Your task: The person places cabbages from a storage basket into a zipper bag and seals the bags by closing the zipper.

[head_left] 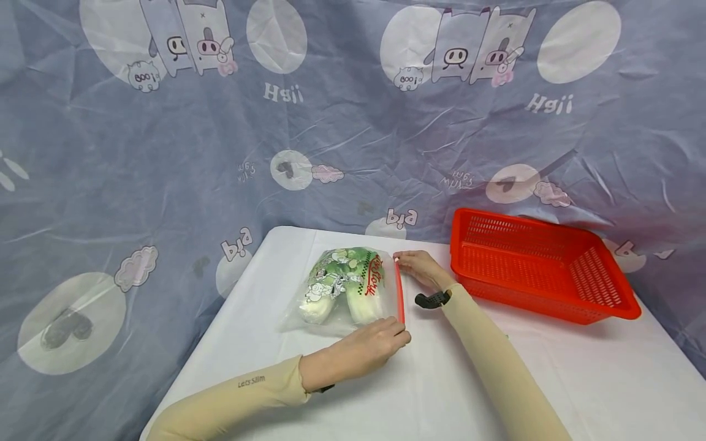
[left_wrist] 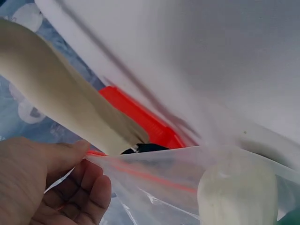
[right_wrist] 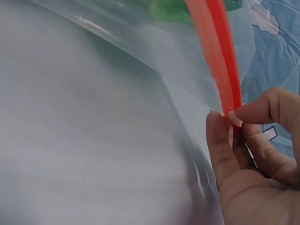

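A clear printed zip bag (head_left: 388, 288) lies on the white table, with leafy vegetables (head_left: 358, 306) with thick white stems inside. Its red zip strip (head_left: 400, 294) runs along the right-hand edge. My left hand (head_left: 366, 346) pinches the near end of that strip between thumb and fingers; the left wrist view shows the thumb (left_wrist: 70, 157) on the red corner. At the far end my right hand (head_left: 421, 266) pinches the strip, where a small white piece (right_wrist: 236, 119) shows by the thumb tip. The bag's plastic is stretched between both hands.
A red perforated basket (head_left: 529, 300) stands on the right of the white table (head_left: 441, 380), close to the right forearm. Behind the table hangs a blue-grey printed cloth (head_left: 342, 122). A dark band (head_left: 432, 300) sits around the right wrist.
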A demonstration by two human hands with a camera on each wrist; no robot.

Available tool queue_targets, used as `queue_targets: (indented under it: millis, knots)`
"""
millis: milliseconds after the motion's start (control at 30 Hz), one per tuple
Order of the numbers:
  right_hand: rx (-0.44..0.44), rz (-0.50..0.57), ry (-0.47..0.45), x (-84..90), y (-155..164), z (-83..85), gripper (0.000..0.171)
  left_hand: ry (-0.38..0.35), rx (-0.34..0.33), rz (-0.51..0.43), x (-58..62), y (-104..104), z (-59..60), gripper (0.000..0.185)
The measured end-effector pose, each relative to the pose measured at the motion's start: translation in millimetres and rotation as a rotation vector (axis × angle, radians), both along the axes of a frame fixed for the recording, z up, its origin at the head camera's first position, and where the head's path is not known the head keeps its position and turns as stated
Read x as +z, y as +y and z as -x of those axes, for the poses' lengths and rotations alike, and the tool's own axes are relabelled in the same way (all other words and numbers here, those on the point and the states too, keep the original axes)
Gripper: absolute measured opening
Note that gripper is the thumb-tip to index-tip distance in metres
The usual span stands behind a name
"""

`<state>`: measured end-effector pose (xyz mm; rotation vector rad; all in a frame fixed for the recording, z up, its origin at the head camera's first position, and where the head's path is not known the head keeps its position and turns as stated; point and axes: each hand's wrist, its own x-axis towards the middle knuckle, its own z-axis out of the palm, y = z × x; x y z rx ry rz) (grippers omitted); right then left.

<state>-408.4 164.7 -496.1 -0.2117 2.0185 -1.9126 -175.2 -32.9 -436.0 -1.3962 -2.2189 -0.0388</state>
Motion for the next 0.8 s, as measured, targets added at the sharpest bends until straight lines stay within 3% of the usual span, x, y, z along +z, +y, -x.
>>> queue_targets:
  millis: [167,500,800]
  knots:
    - [-0.019,0.042,-0.025,0.9,1,2.1,0.022,-0.126,-0.019,-0.090,5.6,-4,1.9,0.002]
    - [-0.040,0.032,-0.035,5.1,3,-2.7,0.038,-0.257,-0.039,-0.180,8.0,-5,5.2,0.014]
    - [-0.074,0.066,-0.036,4.8,8,-8.6,0.043,-0.300,-0.058,-0.262,9.9,-6,8.0,0.017]
